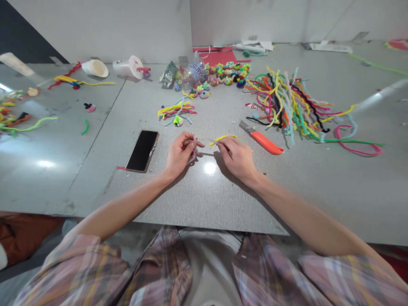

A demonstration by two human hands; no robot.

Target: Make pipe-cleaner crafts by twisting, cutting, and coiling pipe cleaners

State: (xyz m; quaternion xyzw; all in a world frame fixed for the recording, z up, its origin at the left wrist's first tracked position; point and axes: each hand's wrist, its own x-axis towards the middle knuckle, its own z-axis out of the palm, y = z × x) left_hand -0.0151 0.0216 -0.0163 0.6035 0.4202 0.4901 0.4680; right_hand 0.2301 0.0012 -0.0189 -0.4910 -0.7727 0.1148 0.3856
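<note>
My left hand (182, 154) is closed, its thumb and fingers pinching a pale pink pipe cleaner (192, 158) that shows below the palm and at the fingertips. Facing it across a small gap, my right hand (236, 156) pinches a thin pale strand (211, 140) pointing toward the left hand; its exact kind is too fine to make out. A short yellow pipe cleaner (222, 138) lies on the table just behind the right fingers. To the right of that hand rests a utility knife (264, 142) with an orange handle, its blade toward the upper left.
A phone (143, 151) lies left of my left hand. Behind are a small bunch of pipe cleaners (177, 109), finished fuzzy pieces (228, 74) and a clear plastic bottle (196, 72). A large pipe cleaner pile (287, 100) spreads at right. White cups (95, 68) stand near the back panel.
</note>
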